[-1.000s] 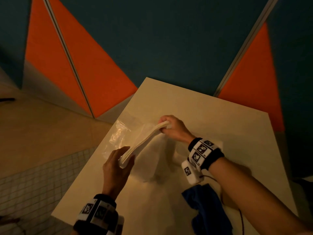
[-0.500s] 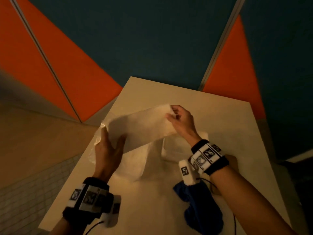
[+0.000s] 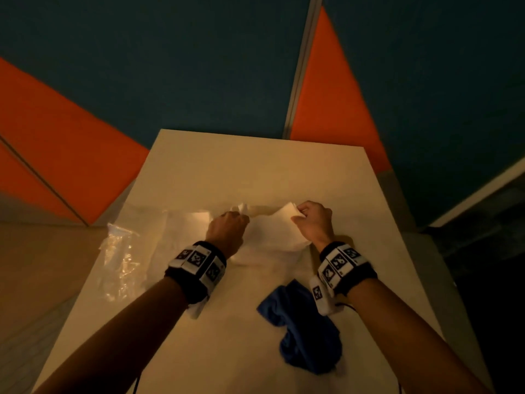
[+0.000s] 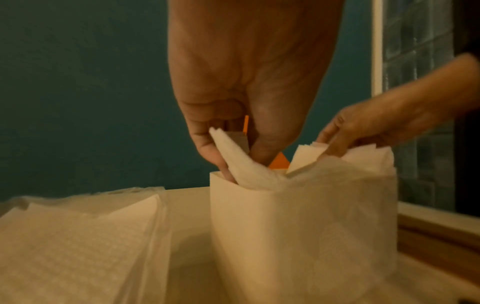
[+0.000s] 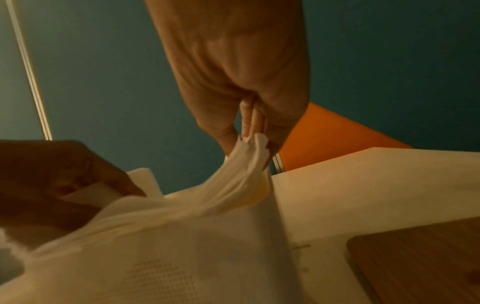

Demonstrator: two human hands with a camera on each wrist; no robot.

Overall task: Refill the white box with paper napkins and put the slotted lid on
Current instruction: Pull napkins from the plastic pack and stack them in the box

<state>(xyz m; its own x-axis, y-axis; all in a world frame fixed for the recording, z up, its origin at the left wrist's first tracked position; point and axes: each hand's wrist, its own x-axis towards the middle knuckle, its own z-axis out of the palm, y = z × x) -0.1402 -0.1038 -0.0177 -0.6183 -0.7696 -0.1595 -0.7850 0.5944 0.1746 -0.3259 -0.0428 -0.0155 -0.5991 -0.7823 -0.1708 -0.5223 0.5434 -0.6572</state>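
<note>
On the pale desk [image 3: 255, 172], we are pinching the napkin stack's [image 3: 272, 231] two ends, left hand [image 3: 225, 233] and right hand [image 3: 314, 224], lowering it lengthwise into the white box [image 4: 259, 236] directly beneath.

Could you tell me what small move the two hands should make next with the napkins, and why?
Probably push the napkin stack further down into the white box. The left hand and right hand each pinch an upper corner, and the stack's top edge pokes above the rim, so no lid would fit yet.
</note>
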